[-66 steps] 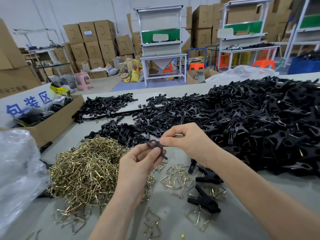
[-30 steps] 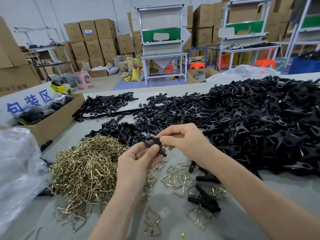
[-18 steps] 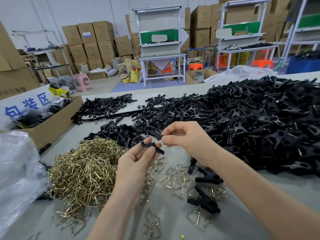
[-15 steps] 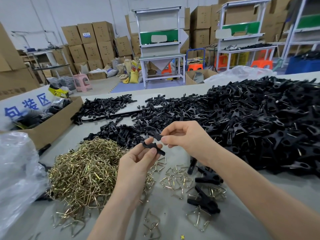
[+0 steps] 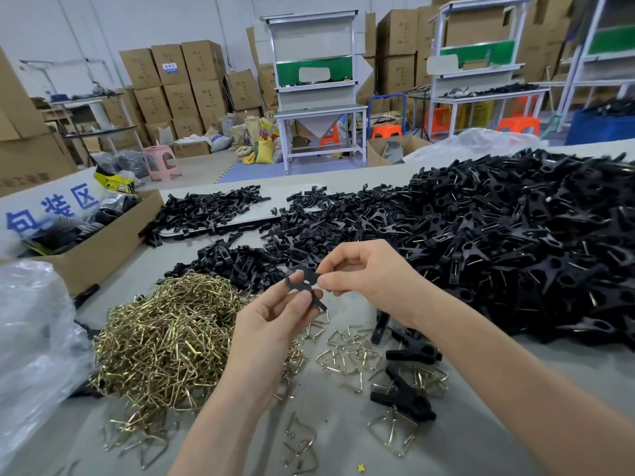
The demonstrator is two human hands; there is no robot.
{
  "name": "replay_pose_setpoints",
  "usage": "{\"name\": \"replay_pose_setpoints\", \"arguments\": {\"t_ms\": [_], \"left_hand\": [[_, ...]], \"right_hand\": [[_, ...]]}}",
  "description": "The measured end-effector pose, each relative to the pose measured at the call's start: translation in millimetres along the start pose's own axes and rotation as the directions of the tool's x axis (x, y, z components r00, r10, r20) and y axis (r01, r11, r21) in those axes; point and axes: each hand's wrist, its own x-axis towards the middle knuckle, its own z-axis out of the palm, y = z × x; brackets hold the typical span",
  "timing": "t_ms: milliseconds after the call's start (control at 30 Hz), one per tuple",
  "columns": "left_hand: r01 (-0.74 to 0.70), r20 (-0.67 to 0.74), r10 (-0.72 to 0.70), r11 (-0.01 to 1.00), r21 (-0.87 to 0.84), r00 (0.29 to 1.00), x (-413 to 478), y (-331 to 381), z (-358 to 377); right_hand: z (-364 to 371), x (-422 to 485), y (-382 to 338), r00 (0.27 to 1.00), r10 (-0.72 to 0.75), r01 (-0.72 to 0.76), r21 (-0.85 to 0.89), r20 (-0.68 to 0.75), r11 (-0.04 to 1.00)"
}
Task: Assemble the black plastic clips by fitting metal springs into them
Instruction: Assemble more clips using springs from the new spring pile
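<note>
Nearest on the table (image 5: 343, 455) lie loose springs (image 5: 299, 441), and to their right two closed clips (image 5: 403, 401) rest among more springs. Above these, the left hand (image 5: 271, 333) pinches a black clip part (image 5: 304, 285) between thumb and fingertips, holding it in the air over the table. The right hand (image 5: 369, 274) pinches the same part's right end with thumb and forefinger, its other fingers curled in. Whether a spring is in the part cannot be told. Left of the hands sits the spring pile (image 5: 165, 341), with a clear bag (image 5: 31, 338) beside it. Just beyond the hands is a small heap of black pieces (image 5: 233, 259), and a large clip pile (image 5: 515, 242) spreads to the right. A cardboard box (image 5: 103, 242) stands far left. A workbench (image 5: 316, 87) and stacked cartons (image 5: 178, 84) stand in the background.
</note>
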Motion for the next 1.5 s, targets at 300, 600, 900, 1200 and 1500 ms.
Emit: {"name": "replay_pose_setpoints", "arguments": {"t_ms": [300,600,900,1200,1500], "left_hand": [[-0.014,-0.012,0.014,1.0,-0.012,1.0,-0.5,0.0,1.5],[-0.021,0.014,0.021,1.0,0.017,1.0,-3.0,1.1,2.2],[-0.015,0.012,0.015,1.0,-0.003,1.0,-2.5,1.0,2.6],[-0.021,0.011,0.021,1.0,0.016,1.0,-1.3,-1.1,0.8],[-0.046,0.014,0.045,0.991,0.126,0.999,-2.2,-2.3,-1.5]], "right_hand": [[2.6,0.0,0.8,1.0,-0.007,0.007,0.031,0.01,0.999],[1.9,0.2,1.7,1.0,-0.003,0.003,0.021,-0.001,1.0],[-2.2,0.3,-0.6,1.0,0.012,-0.012,0.02,0.018,1.0],[-3.3,1.4,1.3,0.999,0.021,-0.021,0.004,0.027,1.0],[-6.6,-0.4,1.2,0.999,0.032,-0.03,-0.063,0.038,0.998]]}}
